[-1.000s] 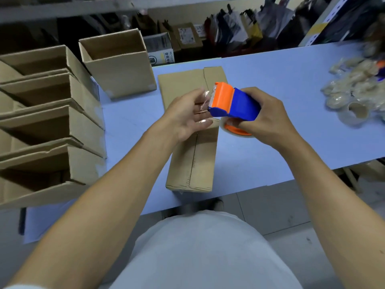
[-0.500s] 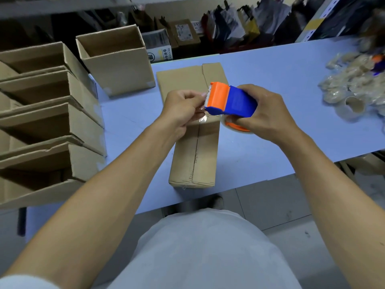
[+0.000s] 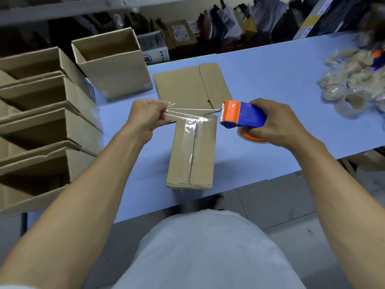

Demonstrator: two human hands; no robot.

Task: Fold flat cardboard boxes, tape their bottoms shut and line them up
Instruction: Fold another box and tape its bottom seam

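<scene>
Five folded boxes (image 3: 52, 122) done, lined up at left of blue worktop (image 3: 270, 80). One brown box (image 3: 192, 153) lies in middle, bottom seam up, shiny tape partly on it. More taping likely left.

Left hand (image 3: 149, 117) pinches end of thin clear tape strip (image 3: 193, 113). Right hand (image 3: 277, 124) wraps around hard plastic orange-blue tape dispenser (image 3: 242, 114). Flat cardboard (image 3: 187, 86) waits behind.

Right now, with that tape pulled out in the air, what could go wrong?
The strip of tape stretched between the left hand and the dispenser in the right hand looks creased near the fingers, so it may fold onto itself. It may also land crooked, off the seam of the box.
</scene>
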